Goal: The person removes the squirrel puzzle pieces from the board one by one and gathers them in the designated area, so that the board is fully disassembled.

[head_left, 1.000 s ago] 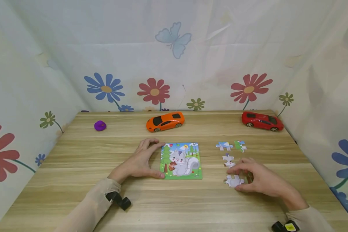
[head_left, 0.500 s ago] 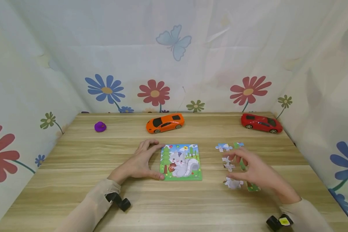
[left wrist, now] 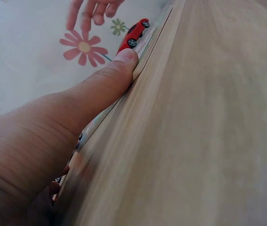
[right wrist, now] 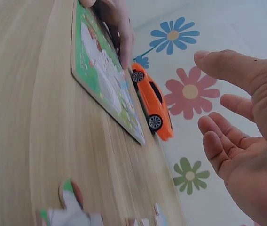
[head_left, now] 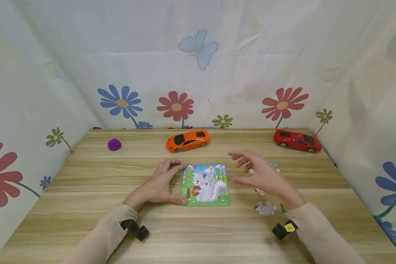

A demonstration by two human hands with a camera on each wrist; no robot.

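We see a square puzzle board (head_left: pixel 206 186) lying flat, showing a grey squirrel with a brown nut among green trees; the left hand (head_left: pixel 158 185) touches its left edge. To its right we find a grey notched piece (head_left: pixel 265 209), a brown-and-green piece (head_left: pixel 283 210) and others, partly hidden by the right hand (head_left: pixel 264 176).

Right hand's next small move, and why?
Probably lower the right hand to the puzzle board's right edge: its fingers are spread beside that edge and hold nothing, while the left hand touches the left edge.
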